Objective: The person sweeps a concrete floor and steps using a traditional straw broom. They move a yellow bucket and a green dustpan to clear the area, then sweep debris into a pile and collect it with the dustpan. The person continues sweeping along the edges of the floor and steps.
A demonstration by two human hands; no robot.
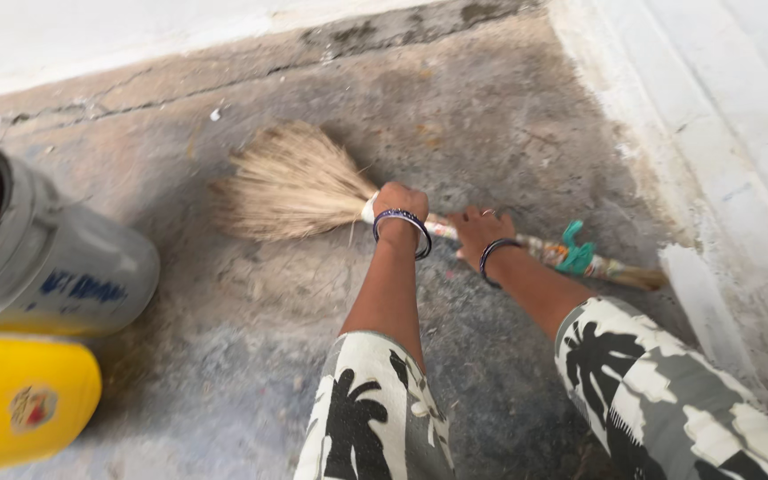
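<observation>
Head view, looking down at a concrete floor [455, 116]; both hands grip a grass broom [331, 191] that lies nearly flat, low over the floor. Left hand [399, 206]: closed around the handle where the straw bundle is bound, just behind the fanned bristles [282, 182]; a dark bangle [404, 229] circles the wrist. Right hand [480, 233]: fingers curled over the wrapped handle a little further back, close beside the left hand but apart from it; a ring shows on one finger and a second dark bangle [493, 258] sits on the wrist. Broom: bristles spread to the left of both hands, their tips on or just above the floor, which of the two cannot be told; the patterned handle runs rightward and slightly downward past the right hand, carries a green tie [574, 252], and ends near the foot of a pale step [713, 133]. Both forearms wear short sleeves printed with black and grey palm shapes [366, 418]. At the left edge, well apart from the broom, a grey container [64, 267] stands beside a yellow container [20, 400].
</observation>
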